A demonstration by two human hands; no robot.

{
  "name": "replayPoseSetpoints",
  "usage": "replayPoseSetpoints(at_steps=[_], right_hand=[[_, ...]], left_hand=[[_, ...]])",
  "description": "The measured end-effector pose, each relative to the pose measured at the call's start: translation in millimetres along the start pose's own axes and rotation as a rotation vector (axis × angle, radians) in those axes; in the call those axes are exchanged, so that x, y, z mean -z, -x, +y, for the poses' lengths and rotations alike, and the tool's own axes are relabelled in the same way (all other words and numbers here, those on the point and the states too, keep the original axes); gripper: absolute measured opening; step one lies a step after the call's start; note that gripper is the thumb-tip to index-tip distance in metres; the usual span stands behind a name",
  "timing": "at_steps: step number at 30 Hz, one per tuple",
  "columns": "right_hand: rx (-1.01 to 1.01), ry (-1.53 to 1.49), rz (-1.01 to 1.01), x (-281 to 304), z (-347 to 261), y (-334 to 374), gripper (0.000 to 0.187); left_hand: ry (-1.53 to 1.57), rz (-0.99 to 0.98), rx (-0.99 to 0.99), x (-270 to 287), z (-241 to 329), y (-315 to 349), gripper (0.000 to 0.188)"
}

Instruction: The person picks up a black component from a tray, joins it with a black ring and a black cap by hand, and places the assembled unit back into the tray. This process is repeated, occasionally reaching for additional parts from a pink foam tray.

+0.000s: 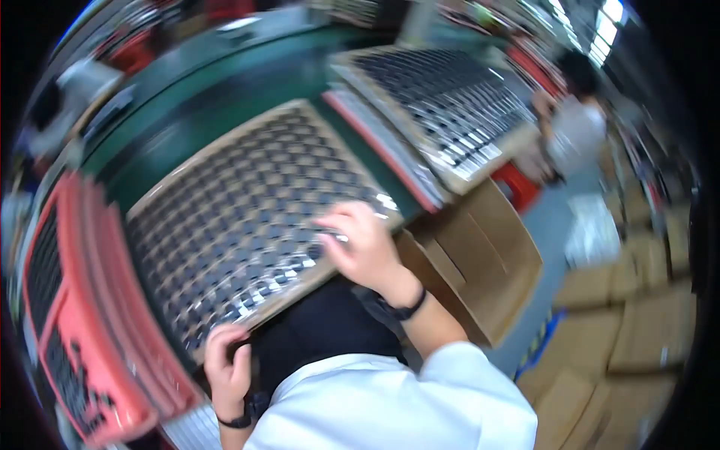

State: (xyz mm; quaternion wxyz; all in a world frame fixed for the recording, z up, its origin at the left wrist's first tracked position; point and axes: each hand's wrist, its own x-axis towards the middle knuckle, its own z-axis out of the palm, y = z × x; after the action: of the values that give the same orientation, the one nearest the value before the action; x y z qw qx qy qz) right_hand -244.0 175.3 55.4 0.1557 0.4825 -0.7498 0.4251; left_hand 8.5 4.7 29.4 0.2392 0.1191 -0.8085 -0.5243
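A wide tan tray (217,156) lies before me, filled with rows of small dark parts, some with shiny tops. Over its near right portion is my right hand (364,247), with thumb and fingertips pinched together. A small shiny bit shows at the fingertips, too blurred to name. My left hand (229,371) is at the tray's near left corner, its fingers curled. Something dark shows between thumb and fingers there, and I cannot make out what it is. Each wrist wears a dark band.
A second filled tray (457,105) sits on a stack at the far right of the green work surface (187,135). Red crates (97,330) stand at left, one holding dark parts. An open cardboard box (480,255) is at right. Another person (574,127) works beyond it; cartons (652,322) cover the floor.
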Motion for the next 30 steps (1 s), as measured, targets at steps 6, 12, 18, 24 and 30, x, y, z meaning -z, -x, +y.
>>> replayPoseSetpoints(at_steps=[6,12,18,24,30], right_hand=[[-0.003,-0.095,-0.033,-1,-15,5,0.017],[0.087,-0.213,-0.126,-5,-33,-9,0.013],[0.105,-0.261,-0.13,-12,-47,-12,0.012],[0.109,-0.271,-0.109,-8,-43,-12,0.011],[0.055,-0.195,-0.055,6,-29,-19,0.012]], left_hand=[[-0.104,-0.028,-0.128,20,15,-6,0.021],[-0.165,0.131,-0.13,56,44,32,0.021],[-0.439,0.213,-0.213,99,95,63,0.021],[-0.645,0.342,-0.155,135,126,74,0.019],[-0.816,0.458,-0.064,137,121,65,0.019]])
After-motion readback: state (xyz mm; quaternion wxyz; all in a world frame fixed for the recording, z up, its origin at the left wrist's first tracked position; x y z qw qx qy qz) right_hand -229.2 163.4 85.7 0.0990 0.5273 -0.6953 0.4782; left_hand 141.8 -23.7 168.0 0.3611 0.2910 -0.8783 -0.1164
